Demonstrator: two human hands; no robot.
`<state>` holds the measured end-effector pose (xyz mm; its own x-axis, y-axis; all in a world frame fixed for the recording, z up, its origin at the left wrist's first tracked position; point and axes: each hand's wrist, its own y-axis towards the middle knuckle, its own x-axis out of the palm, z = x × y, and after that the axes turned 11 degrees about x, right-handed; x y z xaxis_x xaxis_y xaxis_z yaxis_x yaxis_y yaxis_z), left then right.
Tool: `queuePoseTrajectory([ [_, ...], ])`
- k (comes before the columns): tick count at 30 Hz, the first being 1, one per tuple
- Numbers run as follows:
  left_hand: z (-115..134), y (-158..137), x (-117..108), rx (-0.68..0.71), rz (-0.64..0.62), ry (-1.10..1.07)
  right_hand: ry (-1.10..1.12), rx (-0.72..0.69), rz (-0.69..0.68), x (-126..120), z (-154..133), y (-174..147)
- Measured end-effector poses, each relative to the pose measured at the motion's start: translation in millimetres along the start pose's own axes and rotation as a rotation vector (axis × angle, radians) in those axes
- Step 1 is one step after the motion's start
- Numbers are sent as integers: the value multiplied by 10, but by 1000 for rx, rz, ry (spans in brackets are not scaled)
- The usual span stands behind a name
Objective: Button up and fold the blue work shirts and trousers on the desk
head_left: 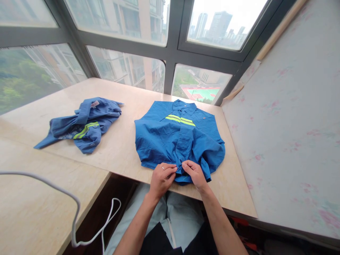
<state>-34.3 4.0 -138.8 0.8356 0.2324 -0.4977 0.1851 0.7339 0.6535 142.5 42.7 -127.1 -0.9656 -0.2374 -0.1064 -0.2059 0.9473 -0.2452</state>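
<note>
Jacket (pixel 170 138) is pinched at its lower front by left hand (pixel 162 177) and right hand (pixel 196 173).

The jacket (pixel 159 138) at centre is matt woven cloth, softly creased, its stripes (pixel 174 117) smoother and tape-like. The garment (pixel 63 125) at left is similar matt cloth, more rumpled. Beneath both, the counter (pixel 119 148) looks smooth, with a faint sheen. Across the top, the frame (pixel 169 78) resembles satin-finished metal around glossy glass (pixel 130 17). At right, the wallpaper (pixel 278 124) appears matt; at lower left, the cable (pixel 63 192) is smooth plastic.
</note>
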Motion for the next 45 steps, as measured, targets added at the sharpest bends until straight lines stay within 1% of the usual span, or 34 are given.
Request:
queuePoseTrajectory([
  [4, 39, 18, -60, -38, -47, -51, -11, 5, 30, 28, -30, -19],
  [7, 31, 31, -66, -136, -60, -92, -42, -9, -2, 31, -39, -25],
  [9, 12, 43, -40, -196, -50, -71, -44, -13, -31, 20, -39, -23],
  [10, 2, 48, -23, -204, -43, -56, -44, -16, -45, 12, -38, -20],
  [14, -39, 43, 35, -160, 3, -53, -46, -53, -85, -20, -28, -16],
  [18, -74, 4, 57, -121, 37, -64, -33, -67, -74, -31, -13, -19],
  [23, -80, -51, 66, 15, 28, 63, 4, -52, -108, -39, -11, -18],
  [26, -71, -63, 72, 69, 40, 119, 42, -35, -142, -50, -22, -20],
  [34, 2, -33, 111, 95, 86, 155, 89, -4, -236, -102, -36, -11],
  [37, 21, -47, 110, 105, 120, 197, 46, -11, -254, -93, -41, -16],
  [42, 12, -73, 66, 114, 155, 222, -125, -70, -155, 2, -84, -52],
  [45, 14, -72, 46, 104, 153, 213, -230, -80, -135, 71, -116, -72],
])
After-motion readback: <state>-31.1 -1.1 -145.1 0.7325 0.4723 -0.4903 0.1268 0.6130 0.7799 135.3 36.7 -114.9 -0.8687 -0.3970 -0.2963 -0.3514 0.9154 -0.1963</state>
